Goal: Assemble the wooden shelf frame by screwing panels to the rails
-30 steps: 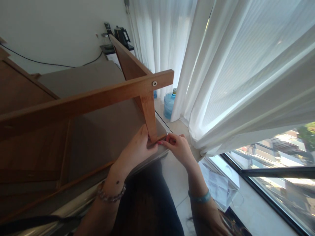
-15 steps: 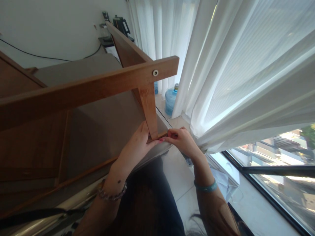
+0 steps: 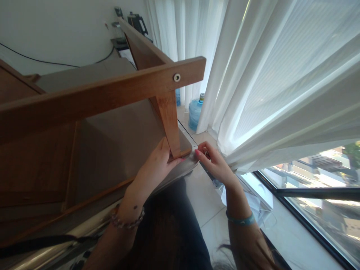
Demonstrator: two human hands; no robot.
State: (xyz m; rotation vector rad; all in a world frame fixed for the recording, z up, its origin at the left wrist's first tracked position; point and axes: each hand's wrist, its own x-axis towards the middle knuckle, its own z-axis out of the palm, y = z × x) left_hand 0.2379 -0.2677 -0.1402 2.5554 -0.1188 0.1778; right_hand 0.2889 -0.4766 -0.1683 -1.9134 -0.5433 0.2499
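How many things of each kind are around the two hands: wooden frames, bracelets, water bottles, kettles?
Wooden frame: 1, with the left hand at its upright and the right hand beside it
Bracelets: 2, beaded and blue
Blue water bottle: 1
Black kettle: 1
Total: 5

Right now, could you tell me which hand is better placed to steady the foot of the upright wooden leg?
Probably the left hand: it already lies against the foot of the wooden leg at the table corner. The right hand sits just beside that corner, apart from the leg.
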